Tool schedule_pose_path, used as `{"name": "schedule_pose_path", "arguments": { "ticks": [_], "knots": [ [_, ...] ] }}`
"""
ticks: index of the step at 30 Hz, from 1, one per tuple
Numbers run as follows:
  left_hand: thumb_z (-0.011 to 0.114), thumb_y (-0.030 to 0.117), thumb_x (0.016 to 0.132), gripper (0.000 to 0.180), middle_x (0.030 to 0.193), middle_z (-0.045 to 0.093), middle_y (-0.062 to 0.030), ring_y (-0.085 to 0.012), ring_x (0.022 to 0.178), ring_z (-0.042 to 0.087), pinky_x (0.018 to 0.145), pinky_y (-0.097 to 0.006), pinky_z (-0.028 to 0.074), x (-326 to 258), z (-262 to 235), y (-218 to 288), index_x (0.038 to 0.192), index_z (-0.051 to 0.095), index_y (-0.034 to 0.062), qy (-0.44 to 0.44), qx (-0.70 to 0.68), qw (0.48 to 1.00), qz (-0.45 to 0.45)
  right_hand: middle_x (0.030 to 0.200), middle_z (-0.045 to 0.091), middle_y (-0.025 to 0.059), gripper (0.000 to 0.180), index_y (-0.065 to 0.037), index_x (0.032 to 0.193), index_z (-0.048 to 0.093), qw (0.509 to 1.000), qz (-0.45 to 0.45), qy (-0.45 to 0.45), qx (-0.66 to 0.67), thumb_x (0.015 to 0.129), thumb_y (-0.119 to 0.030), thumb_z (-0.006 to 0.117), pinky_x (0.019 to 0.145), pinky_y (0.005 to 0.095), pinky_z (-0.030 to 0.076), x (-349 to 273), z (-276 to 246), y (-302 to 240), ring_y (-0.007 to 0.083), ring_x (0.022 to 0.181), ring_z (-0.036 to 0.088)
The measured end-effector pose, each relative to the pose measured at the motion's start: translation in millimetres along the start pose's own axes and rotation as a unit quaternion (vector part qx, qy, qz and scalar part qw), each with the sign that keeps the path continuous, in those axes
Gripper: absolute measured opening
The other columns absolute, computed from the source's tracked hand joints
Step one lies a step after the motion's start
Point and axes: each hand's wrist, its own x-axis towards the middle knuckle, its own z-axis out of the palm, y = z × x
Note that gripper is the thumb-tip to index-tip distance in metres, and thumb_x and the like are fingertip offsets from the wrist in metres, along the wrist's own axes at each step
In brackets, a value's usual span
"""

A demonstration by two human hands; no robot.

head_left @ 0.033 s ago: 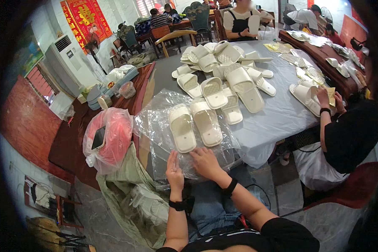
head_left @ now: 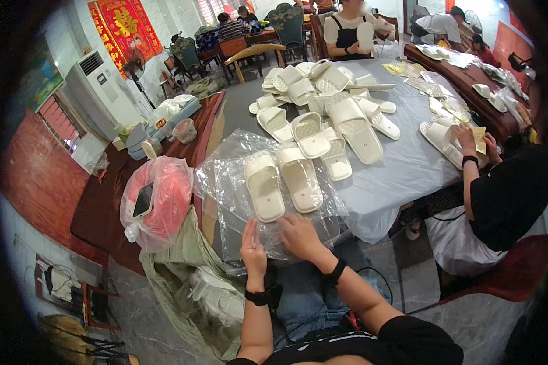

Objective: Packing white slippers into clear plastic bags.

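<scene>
Two cream slide slippers, the left one [head_left: 265, 198] and the right one [head_left: 302, 193], lie side by side on clear plastic bags [head_left: 225, 201] at the table's near edge. Their heels point toward me. Just below the left slipper's heel, my left hand [head_left: 253, 250] rests on the plastic with its fingers stretched out. My right hand [head_left: 299, 237] lies by the right slipper's heel, palm down, its fingers slightly bent on the plastic. Neither hand visibly holds anything. Beyond the pair is a pile of matching slippers [head_left: 310, 131].
To the left, a phone [head_left: 144, 199] lies on a pink-filled plastic bag [head_left: 170, 210]. A green sack [head_left: 182, 261] hangs below it. At the right, a co-worker's hands [head_left: 478, 143] handle a yellowish paper over a slipper. Another person [head_left: 350, 36] sits across the table.
My right hand has shifted slightly, its fingers a little more bent. The person across the table has moved a slipper a bit. The slippers before me stay put.
</scene>
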Motion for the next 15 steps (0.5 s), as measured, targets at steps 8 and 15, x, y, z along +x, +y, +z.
{"name": "schedule_pose_path", "arguments": {
  "ticks": [8,15],
  "knots": [
    [0.037,-0.016,0.081,0.056,0.143,0.035,-0.0116,-0.0240,0.130,0.036,0.110,-0.036,0.028,-4.0,1.1,9.2,0.135,0.039,-0.0036,0.011,0.006,1.000,0.027,0.114,0.055,0.0191,0.052,-0.006,0.126,0.048,0.975,0.120,0.185,-0.005,0.076,-0.002,0.061,0.089,0.0426,0.041,-9.2,-57.8,19.5,0.0358,0.101,0.054],
    [0.046,0.025,0.097,0.050,0.142,0.035,-0.0134,-0.0274,0.128,0.038,0.107,-0.040,0.029,-3.4,7.9,13.8,0.138,0.035,-0.0012,0.054,-0.152,0.987,-0.018,0.103,0.057,0.0132,0.045,-0.005,0.118,0.050,0.966,0.105,0.236,0.015,0.074,-0.003,0.062,0.082,0.0431,0.043,-22.0,-55.2,29.5,0.0336,0.094,0.054]
  ]
}}
